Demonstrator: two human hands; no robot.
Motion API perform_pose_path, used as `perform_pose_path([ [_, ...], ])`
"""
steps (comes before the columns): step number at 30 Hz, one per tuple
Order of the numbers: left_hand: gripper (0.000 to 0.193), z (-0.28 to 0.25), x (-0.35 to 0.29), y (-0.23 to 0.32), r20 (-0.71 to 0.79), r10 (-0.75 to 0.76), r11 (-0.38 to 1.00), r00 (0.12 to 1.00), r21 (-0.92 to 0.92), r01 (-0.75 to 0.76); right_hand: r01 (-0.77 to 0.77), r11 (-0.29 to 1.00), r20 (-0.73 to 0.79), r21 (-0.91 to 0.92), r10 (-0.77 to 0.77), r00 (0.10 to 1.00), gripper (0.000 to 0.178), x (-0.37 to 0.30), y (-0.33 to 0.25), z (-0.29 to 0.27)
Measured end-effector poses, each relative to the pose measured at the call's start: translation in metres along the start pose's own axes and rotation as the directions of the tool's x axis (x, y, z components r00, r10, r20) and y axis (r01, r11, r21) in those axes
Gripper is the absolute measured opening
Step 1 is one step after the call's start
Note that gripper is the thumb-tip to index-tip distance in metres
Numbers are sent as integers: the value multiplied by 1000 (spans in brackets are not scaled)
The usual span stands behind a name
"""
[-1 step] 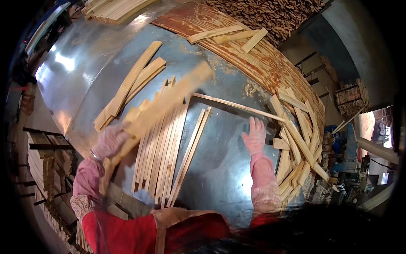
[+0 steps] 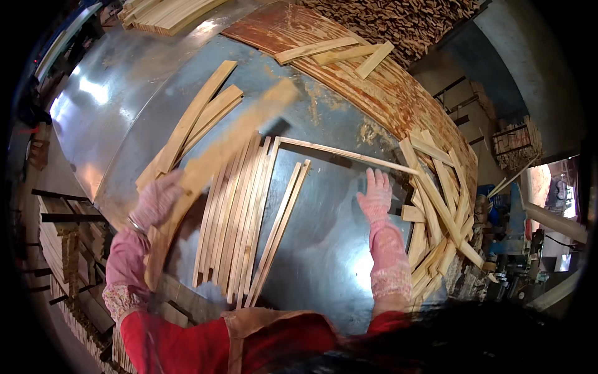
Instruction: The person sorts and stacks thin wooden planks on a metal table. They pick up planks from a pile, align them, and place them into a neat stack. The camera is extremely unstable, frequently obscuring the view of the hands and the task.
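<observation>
A wide wooden board (image 2: pixel 240 138), smeared by motion, slants up and to the right from my left hand (image 2: pixel 159 201). That gloved hand is closed on its edge. Beneath and beside the board, a row of narrow wood strips (image 2: pixel 233 218) lies side by side on the metal tabletop (image 2: pixel 317 237). A separate pair of strips (image 2: pixel 279 224) rests just right of the row. My right hand (image 2: pixel 375 196), also gloved, is held with fingers stretched out and nothing in it. Near its fingertips, a thin strip (image 2: pixel 349 153) crosses the table from the row's far end to a pile at the right.
Loose wood pieces (image 2: pixel 445 206) are heaped at the right edge. Two boards (image 2: pixel 193 124) lie at the left, and several short pieces (image 2: pixel 324 51) sit on a worn plywood sheet (image 2: pixel 374 87). Stacked lumber (image 2: pixel 62 243) stands on a rack at lower left.
My left hand and the wide board have shifted slightly left, showing more of the strips' far ends. My right hand stays almost in place.
</observation>
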State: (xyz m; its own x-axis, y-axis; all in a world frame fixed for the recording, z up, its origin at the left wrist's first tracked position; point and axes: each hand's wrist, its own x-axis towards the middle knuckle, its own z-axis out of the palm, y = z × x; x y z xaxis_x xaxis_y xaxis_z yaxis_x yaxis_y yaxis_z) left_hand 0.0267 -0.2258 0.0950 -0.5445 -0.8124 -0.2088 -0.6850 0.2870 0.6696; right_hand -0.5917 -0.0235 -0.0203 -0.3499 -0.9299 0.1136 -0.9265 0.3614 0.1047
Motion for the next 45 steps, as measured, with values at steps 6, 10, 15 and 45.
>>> perform_pose_path([
  [6, 34, -7, 74, -129, -326, -172, 800, 929, 504, 325, -32, 999, 96, -35, 35, 995, 92, 118, -24, 38],
  [10, 24, 32, 77, -101, -500, 108, 821, 859, 532, 207, 97, 992, 32, -79, -95, 995, 91, 173, -47, 29],
  [15, 34, 99, 22, -26, -297, 218, 948, 930, 292, -129, 198, 977, 268, -80, -170, 948, 91, 222, -43, 45],
  [45, 65, 217, -26, -16, -127, -260, 803, 957, -579, 142, -705, 708, 532, 41, 581, 615, 89, -6, 250, -58],
])
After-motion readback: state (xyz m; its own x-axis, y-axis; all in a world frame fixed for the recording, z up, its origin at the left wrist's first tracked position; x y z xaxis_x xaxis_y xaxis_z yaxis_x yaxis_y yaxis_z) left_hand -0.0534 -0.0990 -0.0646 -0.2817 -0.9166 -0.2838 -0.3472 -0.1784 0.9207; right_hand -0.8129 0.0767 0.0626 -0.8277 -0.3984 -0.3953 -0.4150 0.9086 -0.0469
